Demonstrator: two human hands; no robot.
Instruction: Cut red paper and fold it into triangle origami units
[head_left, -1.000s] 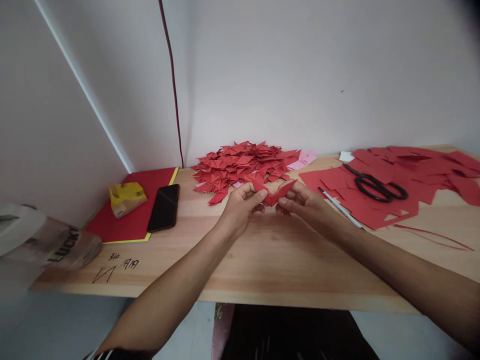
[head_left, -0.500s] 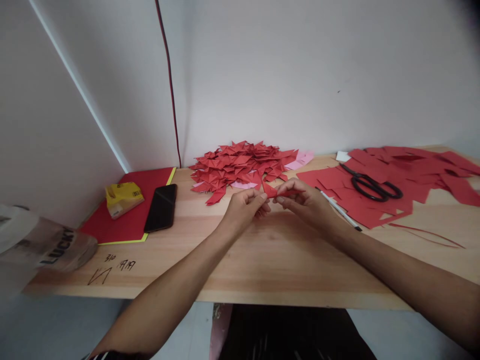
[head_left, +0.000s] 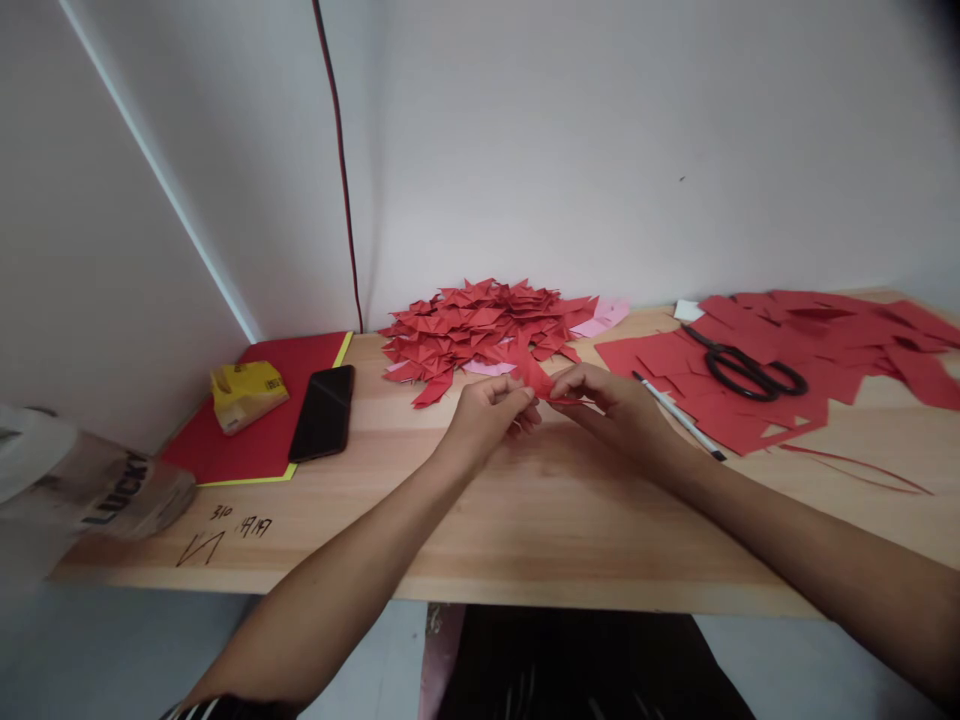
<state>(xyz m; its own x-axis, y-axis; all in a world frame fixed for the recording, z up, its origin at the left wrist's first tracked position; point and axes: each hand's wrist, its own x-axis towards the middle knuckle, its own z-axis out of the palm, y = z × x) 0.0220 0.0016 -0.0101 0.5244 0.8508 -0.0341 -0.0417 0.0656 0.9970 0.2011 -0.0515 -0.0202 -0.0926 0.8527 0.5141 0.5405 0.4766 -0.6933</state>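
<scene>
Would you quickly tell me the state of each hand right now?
Left hand: closed, pinching the small red paper piece.
Right hand: closed, pinching the other end of the same piece.

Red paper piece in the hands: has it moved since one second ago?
Yes, a little: the red paper piece is now nearer the folded pile, leftward, and flatter.

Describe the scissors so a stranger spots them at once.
Start at the right end of the wooden table, strewn with red paper sheets. The scissors lie on them, right of a white pen; they alone are black, with looped handles.
</scene>
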